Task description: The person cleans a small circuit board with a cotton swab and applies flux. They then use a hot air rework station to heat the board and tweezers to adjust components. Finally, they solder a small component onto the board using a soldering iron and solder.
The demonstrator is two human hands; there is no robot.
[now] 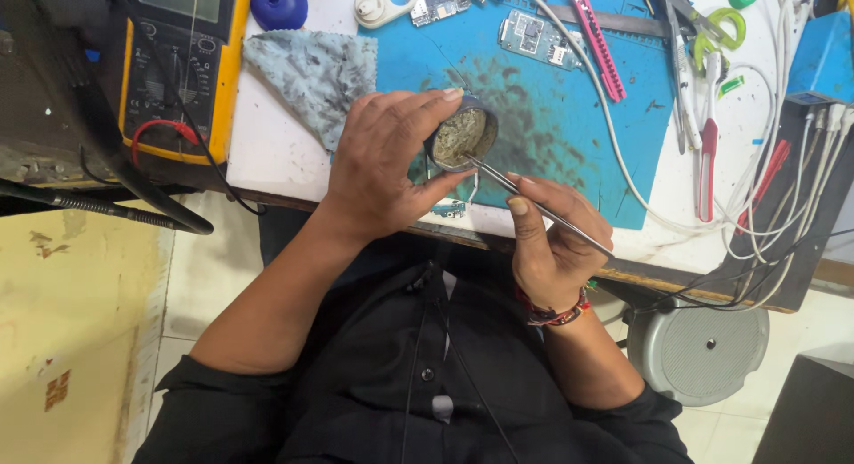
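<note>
The left hand covers most of the small round tin's wall. The tweezers' rear end is hidden inside the right hand. The top edge cuts off the multimeter, the circuit boards and the blue cap.
</note>
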